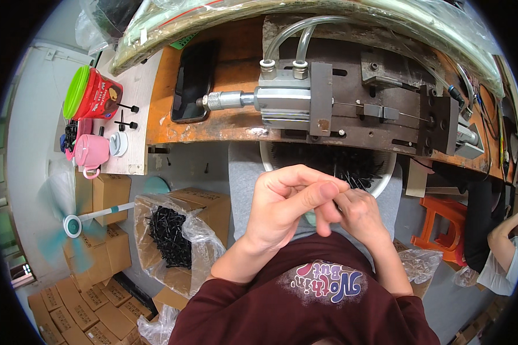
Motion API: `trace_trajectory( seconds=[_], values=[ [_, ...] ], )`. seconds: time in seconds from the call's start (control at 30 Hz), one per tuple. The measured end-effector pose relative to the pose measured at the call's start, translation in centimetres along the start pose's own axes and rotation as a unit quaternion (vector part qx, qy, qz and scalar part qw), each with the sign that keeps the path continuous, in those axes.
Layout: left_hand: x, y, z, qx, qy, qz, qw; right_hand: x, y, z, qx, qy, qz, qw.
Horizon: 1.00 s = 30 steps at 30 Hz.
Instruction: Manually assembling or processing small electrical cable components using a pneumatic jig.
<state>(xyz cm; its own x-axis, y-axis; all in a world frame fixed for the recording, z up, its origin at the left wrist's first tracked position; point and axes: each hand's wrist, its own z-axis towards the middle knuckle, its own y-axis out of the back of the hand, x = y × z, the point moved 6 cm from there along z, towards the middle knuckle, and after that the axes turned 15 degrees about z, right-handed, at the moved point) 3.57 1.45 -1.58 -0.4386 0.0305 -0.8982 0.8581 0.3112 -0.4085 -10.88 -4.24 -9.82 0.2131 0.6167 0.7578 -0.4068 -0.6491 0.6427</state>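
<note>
My left hand [290,201] is raised in front of my chest with thumb and index finger pressed together in a pinch. Whatever lies between those fingertips, if anything, is too small to make out. Close against it, my right hand [362,215] is curled, its fingertips partly hidden behind the left fingers. Beneath both hands, a white basin [392,172] of thin black pin-like parts [357,167] rests on my lap. Just beyond, at the bench edge, stands a metal clamping fixture with a pneumatic cylinder [285,103] and a small block with a thin rod [380,111].
A black phone [194,83] lies on the wooden bench. At left are a red tub [101,95], a pink cup [92,150], a spinning fan [72,226] and a lined carton of black parts [170,238]. An orange stool [443,227] and another person's arm [503,236] are at right.
</note>
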Motion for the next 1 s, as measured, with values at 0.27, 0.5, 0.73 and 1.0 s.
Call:
trace_trajectory(
  seconds=[0.27, 0.5, 0.73, 1.0],
  values=[
    [-0.7, 0.1, 0.5, -0.049, -0.127, -0.021, 0.991, -1.0, 0.0, 0.4, -0.042, 0.000, -0.020, 0.999],
    [5.7, 5.5, 0.4, -0.067, -0.128, 0.510, 0.848, -4.3, 2.3, -4.0, -0.082, -0.073, -0.055, 0.992],
    [12.1, 15.0, 1.3, -0.312, -0.138, 0.706, 0.620, -9.8, -1.0, -4.8, -0.039, -0.146, -0.078, 0.985],
    [16.1, 19.5, 4.3, -0.209, 0.058, 0.687, 0.693, -12.1, -4.6, -0.3, -0.045, -0.213, -0.139, 0.966]
  ],
)
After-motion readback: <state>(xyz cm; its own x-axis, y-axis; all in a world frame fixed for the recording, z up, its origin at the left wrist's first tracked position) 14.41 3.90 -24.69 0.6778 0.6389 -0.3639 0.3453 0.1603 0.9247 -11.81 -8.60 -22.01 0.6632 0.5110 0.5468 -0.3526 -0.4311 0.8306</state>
